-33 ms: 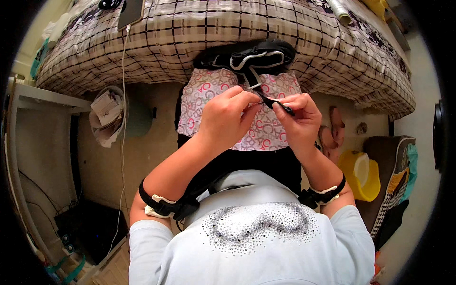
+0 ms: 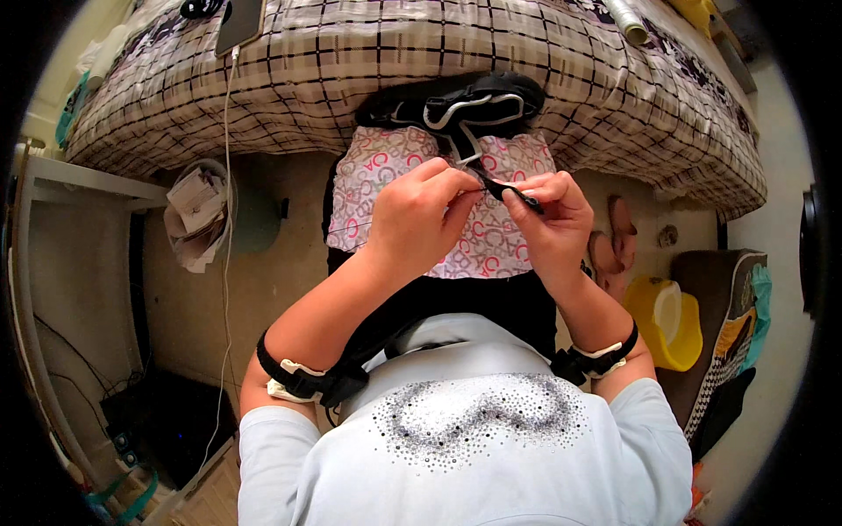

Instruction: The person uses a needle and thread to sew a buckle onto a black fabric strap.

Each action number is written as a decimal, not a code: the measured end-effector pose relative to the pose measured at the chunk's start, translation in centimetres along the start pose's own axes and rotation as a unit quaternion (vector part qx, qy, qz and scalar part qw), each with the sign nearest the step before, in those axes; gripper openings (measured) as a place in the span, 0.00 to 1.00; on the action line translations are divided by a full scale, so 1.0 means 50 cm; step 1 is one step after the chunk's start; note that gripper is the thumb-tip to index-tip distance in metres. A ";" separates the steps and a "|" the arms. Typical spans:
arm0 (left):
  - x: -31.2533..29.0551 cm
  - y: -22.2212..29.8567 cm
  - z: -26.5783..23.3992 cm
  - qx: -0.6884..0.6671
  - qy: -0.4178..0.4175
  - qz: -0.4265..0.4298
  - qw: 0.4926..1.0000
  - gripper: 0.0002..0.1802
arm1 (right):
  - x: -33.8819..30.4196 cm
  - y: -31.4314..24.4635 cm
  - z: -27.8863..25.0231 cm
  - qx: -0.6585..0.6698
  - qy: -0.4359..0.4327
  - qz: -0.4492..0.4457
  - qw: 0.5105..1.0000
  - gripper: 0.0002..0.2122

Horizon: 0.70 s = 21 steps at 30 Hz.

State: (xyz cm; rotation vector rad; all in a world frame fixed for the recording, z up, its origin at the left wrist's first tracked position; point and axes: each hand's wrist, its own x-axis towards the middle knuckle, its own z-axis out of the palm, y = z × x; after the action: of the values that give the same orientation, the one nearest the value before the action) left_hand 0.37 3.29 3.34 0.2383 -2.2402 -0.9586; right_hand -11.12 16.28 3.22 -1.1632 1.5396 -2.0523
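Note:
Over my lap lies a pale cloth (image 2: pixel 491 241) printed with pink and grey letters. A black fabric item with white piping (image 2: pixel 485 103), which looks like a bag or harness, rests across its far end against the bed. From it a black strap (image 2: pixel 498 186) runs toward me. My right hand (image 2: pixel 554 215) pinches the strap's near end between thumb and fingers. Beside it, my left hand (image 2: pixel 423 209) is closed in a pinch at the strap's left edge; what its fingertips hold is too small to make out. A thin dark thread-like line stretches leftward from that hand over the cloth.
Ahead is a bed with a checked cover (image 2: pixel 307 70), bearing a phone (image 2: pixel 241 24) whose white cable (image 2: pixel 228 289) hangs down at left. A waste bin (image 2: pixel 254 215) with papers stands left. Pink slippers (image 2: pixel 623 232) and a yellow bucket (image 2: pixel 680 337) are at right.

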 end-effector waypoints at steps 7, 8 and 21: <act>-0.004 0.022 -0.036 -0.163 -0.072 0.051 0.983 0.05 | -0.001 0.002 0.004 -0.001 0.015 0.005 1.000 0.10; -0.005 0.033 -0.045 -0.192 -0.086 0.065 0.976 0.05 | 0.001 0.004 0.004 -0.001 0.016 0.007 1.000 0.10; -0.055 0.098 -0.118 -0.357 -0.310 0.124 0.873 0.05 | 0.010 0.019 -0.003 0.023 0.042 0.018 0.999 0.10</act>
State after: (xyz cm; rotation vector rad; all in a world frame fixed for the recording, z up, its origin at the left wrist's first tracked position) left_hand 6.72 4.55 8.27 -0.7709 -2.1654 -1.8079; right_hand -11.73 15.67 2.55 -1.0374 1.5311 -2.1249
